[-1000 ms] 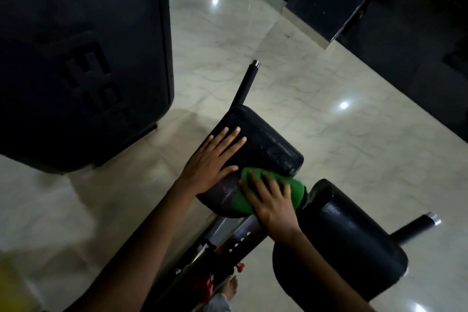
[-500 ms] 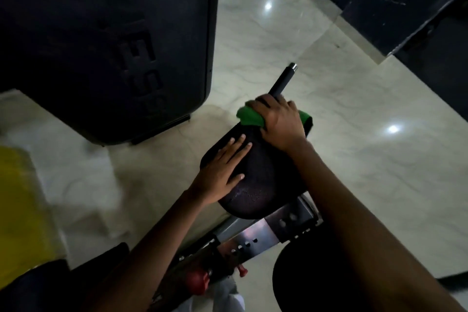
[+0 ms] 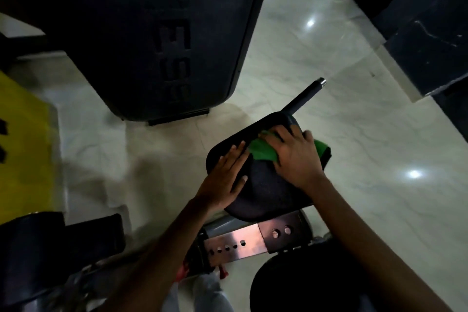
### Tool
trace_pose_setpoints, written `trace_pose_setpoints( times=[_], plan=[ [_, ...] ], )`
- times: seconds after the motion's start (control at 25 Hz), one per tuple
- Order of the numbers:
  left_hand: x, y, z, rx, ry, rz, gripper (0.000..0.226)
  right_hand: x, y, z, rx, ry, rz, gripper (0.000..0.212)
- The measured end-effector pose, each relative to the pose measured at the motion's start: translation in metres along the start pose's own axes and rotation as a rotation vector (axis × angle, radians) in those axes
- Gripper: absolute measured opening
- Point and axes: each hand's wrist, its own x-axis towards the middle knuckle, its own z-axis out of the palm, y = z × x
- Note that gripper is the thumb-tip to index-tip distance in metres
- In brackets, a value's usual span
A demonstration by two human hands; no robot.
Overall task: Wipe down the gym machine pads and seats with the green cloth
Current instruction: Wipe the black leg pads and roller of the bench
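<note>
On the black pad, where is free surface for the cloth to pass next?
Free: the near part of the pad, between the left hand and the right hand. Crowded: the far part, where the right hand presses the green cloth beside the left fingertips.

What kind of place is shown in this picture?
Most likely a gym: a black padded machine pad with a handle bar, an adjustment plate with holes, and a large dark machine housing on a polished floor.

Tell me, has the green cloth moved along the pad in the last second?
Yes. The cloth went from the pad's near end up to its far end, beside the handle bar, under the right hand.
</note>
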Motion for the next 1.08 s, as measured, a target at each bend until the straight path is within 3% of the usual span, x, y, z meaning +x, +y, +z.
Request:
trace_pose_setpoints(
  times=[0.16,0.28,0.4,0.72,0.96,1.08],
  plan=[
    [-0.009,-0.007,0.009,0.000,0.049,-0.042,0.061,0.032,-0.005,0.003,-0.025,0.006,-0.010,0.057],
    [-0.011,-0.010,0.010,0.026,0.067,-0.023,0.062,-0.023,-0.016,0.001,-0.046,-0.010,-0.078,0.062],
    [-0.015,-0.015,0.008,-0.004,0.068,-0.020,0.064,-0.069,-0.025,0.002,-0.072,-0.046,-0.171,0.048],
    [-0.026,-0.024,0.010,-0.010,0.064,-0.076,0.071,0.058,-0.036,0.016,-0.147,-0.011,-0.070,0.053],
    [-0.029,-0.037,0.011,-0.036,0.074,-0.021,0.071,-0.048,-0.057,0.012,-0.102,-0.068,-0.265,0.054],
    [-0.032,-0.040,0.013,-0.026,0.088,-0.005,0.072,-0.038,-0.051,0.013,-0.107,-0.096,-0.299,0.054]
  ],
)
